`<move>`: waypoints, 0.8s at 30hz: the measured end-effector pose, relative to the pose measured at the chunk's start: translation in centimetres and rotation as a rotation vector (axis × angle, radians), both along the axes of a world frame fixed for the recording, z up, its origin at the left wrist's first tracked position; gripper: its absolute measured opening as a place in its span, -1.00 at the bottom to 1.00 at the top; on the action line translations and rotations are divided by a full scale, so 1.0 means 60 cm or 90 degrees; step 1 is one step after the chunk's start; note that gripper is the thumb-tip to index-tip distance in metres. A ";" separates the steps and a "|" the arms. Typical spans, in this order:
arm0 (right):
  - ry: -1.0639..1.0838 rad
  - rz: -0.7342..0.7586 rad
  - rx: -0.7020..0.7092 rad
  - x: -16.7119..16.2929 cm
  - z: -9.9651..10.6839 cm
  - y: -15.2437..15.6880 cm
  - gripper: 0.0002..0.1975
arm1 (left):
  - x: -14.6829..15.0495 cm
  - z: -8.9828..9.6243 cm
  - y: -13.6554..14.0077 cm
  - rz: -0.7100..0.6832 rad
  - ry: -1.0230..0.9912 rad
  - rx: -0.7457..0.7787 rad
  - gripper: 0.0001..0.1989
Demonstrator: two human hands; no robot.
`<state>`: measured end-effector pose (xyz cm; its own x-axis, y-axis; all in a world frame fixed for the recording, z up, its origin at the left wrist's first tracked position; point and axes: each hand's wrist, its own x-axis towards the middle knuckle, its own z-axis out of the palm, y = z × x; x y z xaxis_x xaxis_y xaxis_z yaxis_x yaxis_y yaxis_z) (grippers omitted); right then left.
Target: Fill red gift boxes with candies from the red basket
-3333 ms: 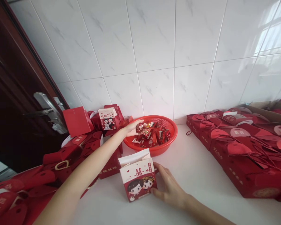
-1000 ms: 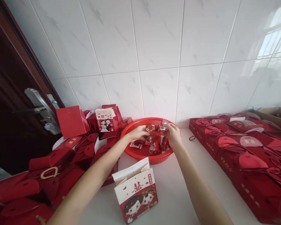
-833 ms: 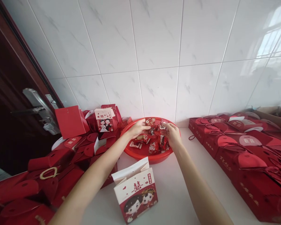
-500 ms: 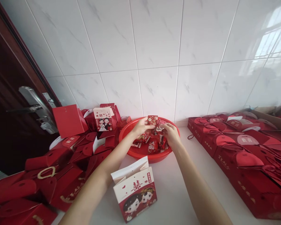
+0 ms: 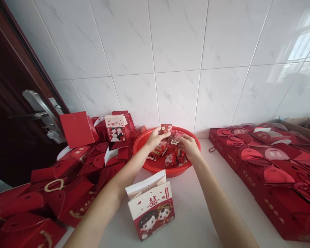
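Over a red plastic basket [image 5: 196, 137], my left hand [image 5: 154, 138] grips a small red printed packet [image 5: 166, 127] by its edge. To its right, my right hand [image 5: 190, 146] pinches a pink-and-red wrapped candy [image 5: 176, 138]. Several wrapped candies [image 5: 169, 159] lie in the basket below my hands. In front of the basket, between my forearms, stands a cream-and-red paper gift box [image 5: 154, 214] printed with two cartoon figures, its top open.
Folded red gift boxes [image 5: 67, 168] pile up on the left, with a cartoon-couple box [image 5: 116, 129] behind them. On the right, rows of red boxes [image 5: 250, 172] with tassels line the white surface [image 5: 193, 213]. A tiled wall [image 5: 175, 96] rises behind; a dark door [image 5: 15, 69] stands left.
My hands have drawn slightly apart, so a gap shows between the red packet and the candy. The whole view has shifted a little. The gift box stays standing in front.
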<state>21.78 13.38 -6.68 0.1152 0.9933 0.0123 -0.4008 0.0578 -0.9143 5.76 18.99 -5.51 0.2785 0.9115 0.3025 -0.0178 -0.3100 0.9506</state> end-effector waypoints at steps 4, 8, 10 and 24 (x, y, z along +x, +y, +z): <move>-0.014 -0.011 0.015 -0.001 -0.002 0.001 -0.81 | 0.000 0.002 -0.004 -0.002 0.011 0.015 -0.56; -0.022 -0.014 0.019 -0.001 -0.001 -0.001 -0.82 | 0.000 0.003 -0.005 0.006 0.043 0.016 -0.62; -0.023 -0.013 0.017 -0.001 0.000 -0.002 -0.83 | 0.000 0.002 -0.004 0.028 0.059 0.024 -0.68; -0.074 0.033 0.039 -0.001 -0.001 -0.004 -0.83 | -0.003 -0.001 0.006 0.078 0.097 0.016 -0.77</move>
<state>21.69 13.17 -6.74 0.0588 0.9948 0.0833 -0.2960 0.0971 -0.9502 5.60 19.32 -5.55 0.2110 0.9338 0.2889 0.1651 -0.3253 0.9311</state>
